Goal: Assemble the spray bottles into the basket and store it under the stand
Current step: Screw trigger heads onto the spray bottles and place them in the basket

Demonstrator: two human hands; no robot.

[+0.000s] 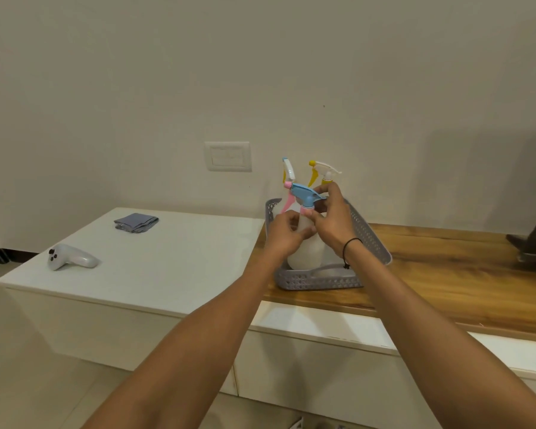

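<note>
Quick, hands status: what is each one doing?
Left hand: grips the white bottle at its neck.
Right hand: pinches the blue spray head.

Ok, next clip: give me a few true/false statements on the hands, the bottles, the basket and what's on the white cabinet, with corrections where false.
1. Both hands are on the spray bottle with the blue head. True: the left hand holds its body, the right hand holds the head.
2. The grey basket sits on the white cabinet top. False: it sits on the wooden counter.
3. A folded grey cloth lies on the white cabinet top. True.
4. The white controller lies inside the basket. False: it lies on the white cabinet top.
5. A bottle with a yellow trigger stands behind the hands. True.
</note>
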